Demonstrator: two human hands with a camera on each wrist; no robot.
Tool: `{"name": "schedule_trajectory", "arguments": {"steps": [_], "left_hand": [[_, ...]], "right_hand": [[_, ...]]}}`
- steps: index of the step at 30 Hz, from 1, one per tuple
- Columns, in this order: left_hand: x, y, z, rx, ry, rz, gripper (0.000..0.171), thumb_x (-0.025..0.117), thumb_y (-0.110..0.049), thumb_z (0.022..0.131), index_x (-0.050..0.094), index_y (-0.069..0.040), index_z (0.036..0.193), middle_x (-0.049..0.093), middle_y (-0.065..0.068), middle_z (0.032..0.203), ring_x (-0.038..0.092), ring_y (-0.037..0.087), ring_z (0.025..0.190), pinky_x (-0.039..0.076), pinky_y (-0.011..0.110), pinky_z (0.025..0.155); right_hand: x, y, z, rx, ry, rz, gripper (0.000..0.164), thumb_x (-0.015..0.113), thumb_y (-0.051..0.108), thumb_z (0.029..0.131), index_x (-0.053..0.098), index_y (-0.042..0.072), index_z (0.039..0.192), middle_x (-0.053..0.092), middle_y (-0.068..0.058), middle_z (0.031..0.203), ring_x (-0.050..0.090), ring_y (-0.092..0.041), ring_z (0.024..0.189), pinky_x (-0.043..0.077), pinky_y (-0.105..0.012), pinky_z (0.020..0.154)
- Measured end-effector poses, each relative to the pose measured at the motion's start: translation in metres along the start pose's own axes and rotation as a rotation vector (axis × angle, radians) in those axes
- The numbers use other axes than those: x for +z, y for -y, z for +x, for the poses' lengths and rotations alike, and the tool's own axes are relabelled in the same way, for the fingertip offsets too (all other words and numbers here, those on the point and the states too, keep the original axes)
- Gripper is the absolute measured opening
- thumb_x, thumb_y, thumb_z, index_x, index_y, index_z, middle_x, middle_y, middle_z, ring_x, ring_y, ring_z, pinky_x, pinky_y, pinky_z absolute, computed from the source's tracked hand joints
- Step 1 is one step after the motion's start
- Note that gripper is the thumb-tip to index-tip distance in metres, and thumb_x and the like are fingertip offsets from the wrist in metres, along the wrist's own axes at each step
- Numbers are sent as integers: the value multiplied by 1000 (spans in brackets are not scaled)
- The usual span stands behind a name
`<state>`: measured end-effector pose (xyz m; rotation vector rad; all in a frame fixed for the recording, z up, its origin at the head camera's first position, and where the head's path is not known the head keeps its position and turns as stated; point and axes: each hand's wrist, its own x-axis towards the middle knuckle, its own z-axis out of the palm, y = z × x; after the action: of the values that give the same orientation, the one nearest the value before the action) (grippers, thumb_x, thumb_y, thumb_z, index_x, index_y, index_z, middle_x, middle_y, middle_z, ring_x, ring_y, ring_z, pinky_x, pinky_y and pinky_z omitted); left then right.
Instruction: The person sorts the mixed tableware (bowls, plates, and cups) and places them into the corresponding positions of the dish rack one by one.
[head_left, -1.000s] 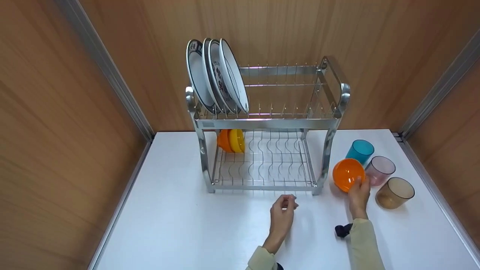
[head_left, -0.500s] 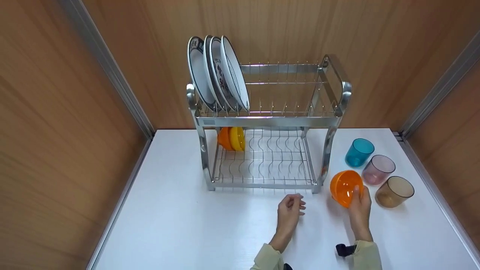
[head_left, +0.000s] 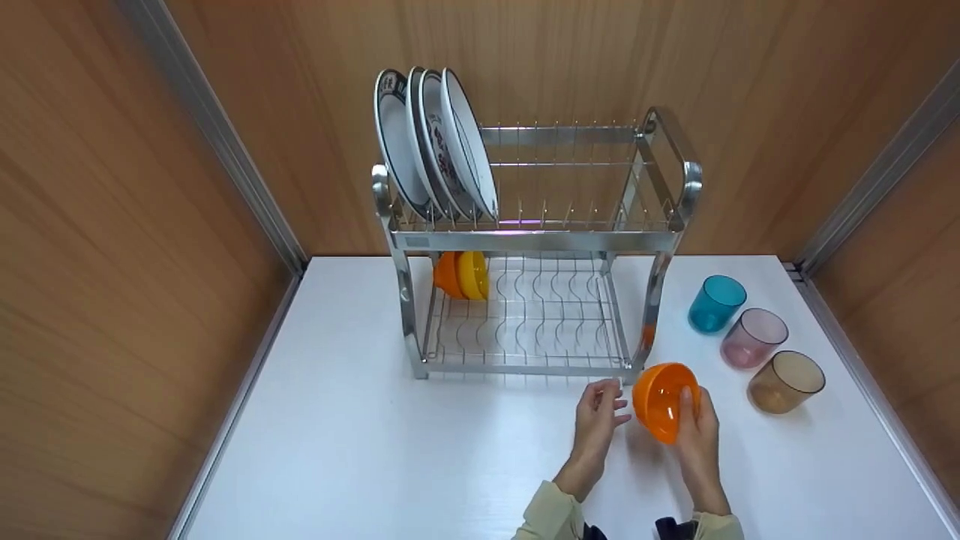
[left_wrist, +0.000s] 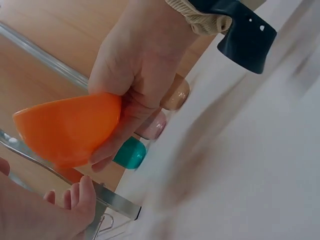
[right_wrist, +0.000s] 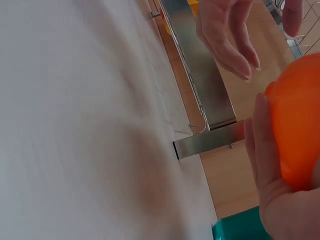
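Note:
My right hand [head_left: 699, 442] grips an orange bowl [head_left: 661, 401] by its rim, thumb inside and fingers along the outside. The bowl is tilted and held above the white table, as its shadow in both wrist views shows. Just left of it is my left hand [head_left: 596, 424], fingers loosely bent and holding nothing, their tips close to the bowl. In the right wrist view the left hand [right_wrist: 227, 32] hangs apart from the bowl [right_wrist: 300, 120]. Behind both hands stands a two-tier metal dish rack [head_left: 536, 241].
On the rack's lower tier, an orange bowl [head_left: 446, 276] and a yellow bowl [head_left: 473, 276] lean at the left. Several plates [head_left: 469, 150] stand upright above. To the right are a teal cup [head_left: 716, 306], a pink cup [head_left: 752, 341] and a brown cup [head_left: 784, 384].
My right hand has carried the orange bowl away from the cups, left and toward me. The left hand has shifted right to meet it, its fingers loosening.

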<state>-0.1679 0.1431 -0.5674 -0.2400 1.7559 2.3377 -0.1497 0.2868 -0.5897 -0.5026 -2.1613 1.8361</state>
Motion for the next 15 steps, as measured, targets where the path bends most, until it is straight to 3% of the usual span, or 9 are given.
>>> {"name": "schedule_trajectory", "arguments": {"steps": [6, 12, 15], "left_hand": [[3, -1, -3, -5, 93, -16, 44, 53, -53, 91, 49, -22, 122, 57, -1, 113, 58, 16, 99, 52, 35, 87], [8, -1, -5, -17, 150, -2, 51, 53, -57, 89, 46, -23, 126, 56, -3, 113, 58, 15, 99, 50, 35, 90], [10, -3, -7, -24, 160, 17, 56, 56, -57, 87, 45, -22, 129, 56, -4, 115, 56, 16, 101, 48, 38, 92]], "right_hand": [[6, -2, -9, -74, 54, -5, 42, 37, 37, 102, 43, 7, 129, 54, -8, 119, 53, -17, 100, 48, -16, 84], [11, 8, -16, 8, 116, -22, 48, 36, 44, 100, 41, 8, 133, 51, -7, 123, 52, -15, 103, 46, -12, 85], [12, 2, -14, 13, 137, -31, 52, 36, 49, 98, 39, 10, 133, 49, -7, 123, 50, -16, 105, 45, -12, 87]]}}
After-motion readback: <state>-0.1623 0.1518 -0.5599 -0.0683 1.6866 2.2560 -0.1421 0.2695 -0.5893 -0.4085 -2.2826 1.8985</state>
